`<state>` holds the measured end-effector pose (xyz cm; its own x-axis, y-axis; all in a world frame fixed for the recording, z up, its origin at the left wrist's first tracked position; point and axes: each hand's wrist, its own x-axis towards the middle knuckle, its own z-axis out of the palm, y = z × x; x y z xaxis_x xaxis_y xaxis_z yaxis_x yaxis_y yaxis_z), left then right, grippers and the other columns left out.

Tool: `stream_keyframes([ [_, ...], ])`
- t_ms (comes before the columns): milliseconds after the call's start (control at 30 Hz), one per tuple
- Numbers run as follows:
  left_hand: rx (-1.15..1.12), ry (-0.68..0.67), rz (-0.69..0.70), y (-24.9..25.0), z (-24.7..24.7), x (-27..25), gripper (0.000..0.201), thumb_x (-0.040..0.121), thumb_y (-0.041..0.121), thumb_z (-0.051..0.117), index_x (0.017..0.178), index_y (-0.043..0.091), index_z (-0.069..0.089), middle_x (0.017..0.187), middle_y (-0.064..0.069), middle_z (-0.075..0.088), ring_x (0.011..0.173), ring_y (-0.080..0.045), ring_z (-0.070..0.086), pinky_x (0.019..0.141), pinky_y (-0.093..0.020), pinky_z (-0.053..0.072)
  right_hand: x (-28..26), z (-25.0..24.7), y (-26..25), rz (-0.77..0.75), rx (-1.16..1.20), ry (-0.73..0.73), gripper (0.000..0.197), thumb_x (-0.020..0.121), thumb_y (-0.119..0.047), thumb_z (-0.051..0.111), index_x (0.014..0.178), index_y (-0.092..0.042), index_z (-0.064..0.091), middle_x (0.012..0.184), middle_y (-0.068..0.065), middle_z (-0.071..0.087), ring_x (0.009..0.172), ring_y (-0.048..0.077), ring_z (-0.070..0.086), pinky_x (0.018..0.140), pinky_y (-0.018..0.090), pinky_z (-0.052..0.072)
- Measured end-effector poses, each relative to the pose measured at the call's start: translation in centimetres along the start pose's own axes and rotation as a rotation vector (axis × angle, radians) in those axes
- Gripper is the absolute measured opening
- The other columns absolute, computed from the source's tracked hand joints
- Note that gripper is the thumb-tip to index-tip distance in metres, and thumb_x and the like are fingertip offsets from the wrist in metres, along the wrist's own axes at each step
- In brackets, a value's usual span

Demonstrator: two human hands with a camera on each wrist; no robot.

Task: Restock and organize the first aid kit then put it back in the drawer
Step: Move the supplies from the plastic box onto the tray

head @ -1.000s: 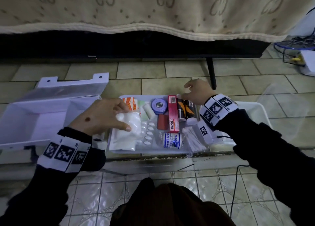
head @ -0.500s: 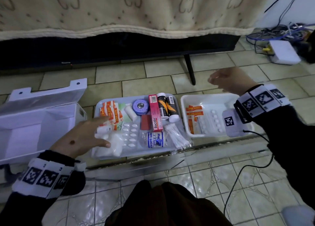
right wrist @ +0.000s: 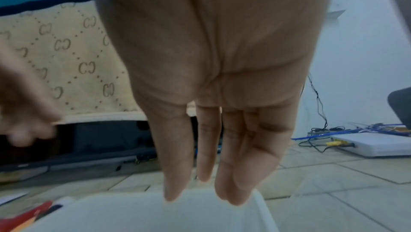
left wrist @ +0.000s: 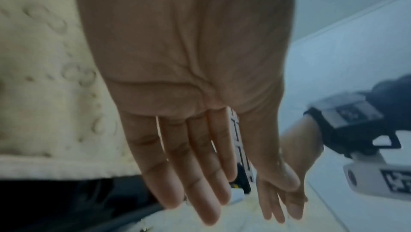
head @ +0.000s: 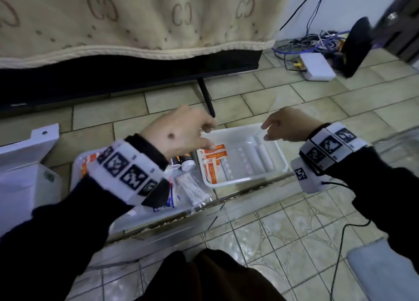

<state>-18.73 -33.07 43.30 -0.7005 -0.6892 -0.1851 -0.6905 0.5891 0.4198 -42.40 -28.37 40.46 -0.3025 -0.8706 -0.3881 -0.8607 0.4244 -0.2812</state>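
A white tray [head: 240,180] on the tiled floor holds orange-and-white plasters [head: 213,160], pill strips and white rolls [head: 263,155]. My left hand [head: 204,135] hovers over its far left corner with straight fingers and holds nothing; the left wrist view shows the left hand [left wrist: 200,165] the same way. Over the tray's far right corner, my right hand [head: 269,130] is also empty, and its fingers [right wrist: 177,156] hang straight above the rim. My left arm hides most of a second tray [head: 76,171], which holds small bottles [head: 184,162] and bagged cotton swabs [head: 192,187]. The open white first aid box [head: 20,182] stands at the far left.
A beige bed cover [head: 136,17] hangs over a dark bed frame with a black leg [head: 205,96] just beyond the trays. A white router [head: 315,67] and tangled cables lie at the back right. A cracked step edge [head: 226,198] runs in front of the trays.
My left hand has left the white gauze pack on the left tray and swung right over the right tray. The right hand has come in over that tray, and the view has turned right.
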Motion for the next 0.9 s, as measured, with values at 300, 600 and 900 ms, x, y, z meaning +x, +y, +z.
stream_keyframes([
  [300, 0.174, -0.251, -0.013, 0.8, 5.2, 8.8, 0.058, 0.077, 0.031, 0.074, 0.128, 0.015, 0.053, 0.120, -0.004, 0.058, 0.102, -0.022, 0.058, 0.086, -0.038, 0.052, 2.5, 1.4, -0.7, -0.073, -0.297, -0.115, 0.044, 0.080, -0.016, 0.072, 0.122, -0.016, 0.058, 0.124, 0.008, 0.057, 0.111, 0.026, 0.055, 0.093, 0.035, 0.047],
  [600, 0.466, -0.426, 0.026, 4.3, 9.0, 10.5, 0.050, 0.057, 0.056, 0.081, 0.076, 0.020, 0.051, 0.089, 0.003, 0.061, 0.084, -0.019, 0.060, 0.062, -0.027, 0.042, 2.6, 4.0, 0.2, -0.087, -0.803, -0.121, 0.079, 0.067, -0.051, 0.075, 0.134, -0.024, 0.045, 0.132, 0.007, 0.038, 0.124, 0.026, 0.034, 0.097, 0.034, 0.035],
  [900, 0.473, -0.328, 0.050, 5.0, 9.1, 10.8, 0.063, 0.071, 0.034, 0.079, 0.122, 0.012, 0.049, 0.120, -0.006, 0.056, 0.114, -0.024, 0.052, 0.090, -0.032, 0.038, 2.4, 4.6, 0.4, -0.118, -0.777, -0.027, 0.072, 0.064, -0.047, 0.078, 0.124, -0.020, 0.049, 0.126, 0.006, 0.040, 0.120, 0.025, 0.036, 0.095, 0.034, 0.035],
])
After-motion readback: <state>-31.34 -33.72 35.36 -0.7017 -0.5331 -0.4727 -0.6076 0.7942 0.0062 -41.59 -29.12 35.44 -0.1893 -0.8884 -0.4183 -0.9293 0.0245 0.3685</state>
